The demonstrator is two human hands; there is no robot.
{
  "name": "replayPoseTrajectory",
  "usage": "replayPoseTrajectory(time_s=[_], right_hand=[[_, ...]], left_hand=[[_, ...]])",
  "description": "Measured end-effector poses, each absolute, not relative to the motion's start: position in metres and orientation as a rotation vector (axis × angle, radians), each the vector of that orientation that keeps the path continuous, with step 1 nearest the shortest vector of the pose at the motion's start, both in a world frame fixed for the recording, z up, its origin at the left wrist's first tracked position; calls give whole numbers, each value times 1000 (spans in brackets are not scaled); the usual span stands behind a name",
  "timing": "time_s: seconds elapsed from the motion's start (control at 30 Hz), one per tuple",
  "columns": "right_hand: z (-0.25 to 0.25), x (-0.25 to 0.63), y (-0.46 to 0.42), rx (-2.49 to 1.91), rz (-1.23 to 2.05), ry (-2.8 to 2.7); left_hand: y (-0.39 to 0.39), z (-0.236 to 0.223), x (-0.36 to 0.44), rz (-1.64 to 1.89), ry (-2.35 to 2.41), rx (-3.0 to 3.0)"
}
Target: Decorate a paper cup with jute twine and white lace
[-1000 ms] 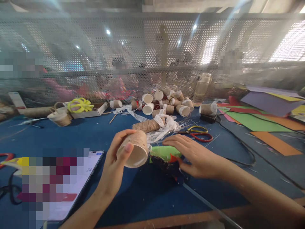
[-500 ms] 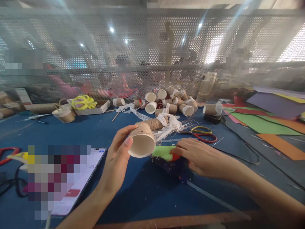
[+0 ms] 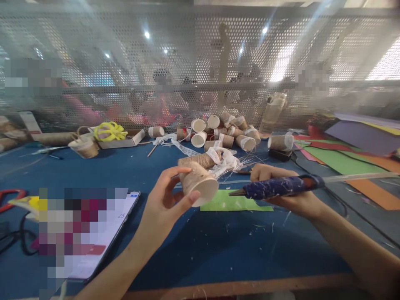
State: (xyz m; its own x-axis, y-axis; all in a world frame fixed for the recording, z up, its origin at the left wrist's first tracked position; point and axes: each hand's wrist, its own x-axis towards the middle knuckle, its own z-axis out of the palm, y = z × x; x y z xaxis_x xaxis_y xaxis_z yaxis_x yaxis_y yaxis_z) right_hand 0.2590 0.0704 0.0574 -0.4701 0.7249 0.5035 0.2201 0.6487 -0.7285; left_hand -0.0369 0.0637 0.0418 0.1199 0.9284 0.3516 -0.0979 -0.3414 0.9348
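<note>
The phone point(image 3: 108, 234) has small marks point(image 3: 121, 215) that look like a number, but they are too blurry to read for sure.

Right hand point(image 3: 298, 203) has lifted the glue gun point(image 3: 271, 188).

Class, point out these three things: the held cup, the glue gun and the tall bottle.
Held cup point(image 3: 196, 177): head view, outer wall.
Glue gun point(image 3: 275, 188): head view, dark blue body.
Tall bottle point(image 3: 273, 113): head view, middle of its side.
</note>
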Motion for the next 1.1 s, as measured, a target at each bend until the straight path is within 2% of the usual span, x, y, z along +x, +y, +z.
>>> replayPoseTrajectory(time_s=[0.2,0.53,0.93,1.1], right_hand=[[46,257,72,-858,823,-1959],[38,253,77,-885,731,-1924],[6,231,79,-746,358,-1714],[4,224,95,-777,308,-1689]], left_hand=[[62,37,-38,1336,840,1721],[62,33,-38,1358,988,1806],[65,37,-37,1463,1103,1707],[64,38,-37,1481,1081,1709]])
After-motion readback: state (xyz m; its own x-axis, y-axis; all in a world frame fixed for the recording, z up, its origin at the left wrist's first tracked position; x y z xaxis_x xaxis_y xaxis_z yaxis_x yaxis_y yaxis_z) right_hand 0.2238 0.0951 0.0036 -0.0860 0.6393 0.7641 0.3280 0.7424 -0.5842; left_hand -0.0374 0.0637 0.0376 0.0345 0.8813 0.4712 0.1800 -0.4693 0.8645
